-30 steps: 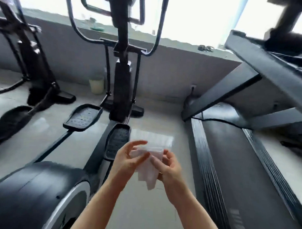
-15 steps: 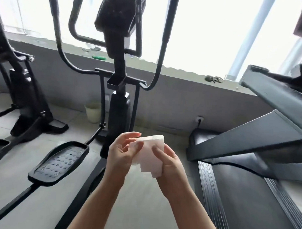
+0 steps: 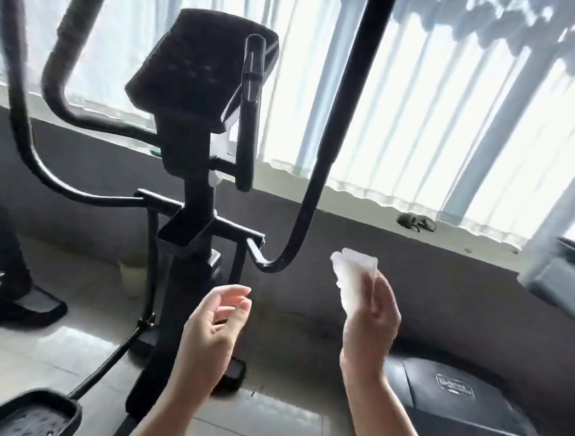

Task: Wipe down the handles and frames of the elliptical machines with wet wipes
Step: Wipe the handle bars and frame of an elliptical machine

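Right hand (image 3: 370,322) fingers pinch a white wet wipe (image 3: 354,279). Left hand (image 3: 210,326) empty, fingers loosely apart, below the elliptical handle (image 3: 316,183).

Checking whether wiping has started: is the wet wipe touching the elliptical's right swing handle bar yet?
Apart. The head view shows the wet wipe, pinched in the right hand, with grey wall visible between it and the swing handle bar.

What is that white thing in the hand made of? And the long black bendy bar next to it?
The white wipe looks like thin, soft cloth-like paper: it crumples and light shines through it where the right hand pinches it. The curved handlebar looks like metal tube painted smooth black: it holds a firm bend and has a slight sheen. That is only a guess from the look.
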Demonstrator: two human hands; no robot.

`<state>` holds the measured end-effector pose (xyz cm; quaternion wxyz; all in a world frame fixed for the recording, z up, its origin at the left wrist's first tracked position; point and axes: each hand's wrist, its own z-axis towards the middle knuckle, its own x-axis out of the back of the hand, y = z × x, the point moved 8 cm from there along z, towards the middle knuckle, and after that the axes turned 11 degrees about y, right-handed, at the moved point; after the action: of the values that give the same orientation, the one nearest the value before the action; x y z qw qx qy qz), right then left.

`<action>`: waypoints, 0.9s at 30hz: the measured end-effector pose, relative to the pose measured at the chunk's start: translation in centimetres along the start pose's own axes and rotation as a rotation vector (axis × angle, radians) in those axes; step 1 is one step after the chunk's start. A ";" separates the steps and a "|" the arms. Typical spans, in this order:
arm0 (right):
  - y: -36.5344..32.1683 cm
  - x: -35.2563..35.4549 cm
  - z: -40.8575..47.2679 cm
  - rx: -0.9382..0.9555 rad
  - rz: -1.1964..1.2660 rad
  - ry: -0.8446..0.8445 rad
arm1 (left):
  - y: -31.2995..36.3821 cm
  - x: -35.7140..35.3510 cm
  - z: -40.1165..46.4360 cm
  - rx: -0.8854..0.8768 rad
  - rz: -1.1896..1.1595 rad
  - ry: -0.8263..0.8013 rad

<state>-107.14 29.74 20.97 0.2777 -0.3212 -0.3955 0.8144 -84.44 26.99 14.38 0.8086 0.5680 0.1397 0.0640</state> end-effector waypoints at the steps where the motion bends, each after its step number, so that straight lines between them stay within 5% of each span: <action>1: -0.8 -1.9 2.8 0.237 -0.040 0.001 | 0.4 -1.3 2.1 -0.049 0.017 0.019; 5: -3.4 -10.6 10.3 1.046 -0.131 -0.126 | 3.1 -5.3 10.3 -0.294 0.086 0.150; 9: 0.7 -17.1 13.2 1.434 -0.293 -0.420 | 2.5 -7.1 16.9 -0.393 0.163 0.276; 17: 11.1 -16.3 8.7 1.555 -0.346 -0.875 | 1.4 -9.0 23.8 -0.536 0.142 0.332; 24: 3.1 -19.4 13.7 1.656 -0.409 -0.630 | 1.4 -7.9 23.4 -0.608 0.125 0.264; 27: 4.7 -19.1 13.0 1.537 -0.457 -0.652 | 1.0 -7.6 23.7 -0.609 0.085 0.234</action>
<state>-105.49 7.66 29.15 0.4473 0.2928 0.1501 0.8316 -84.51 4.04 23.95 0.9164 0.2940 0.1824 0.2014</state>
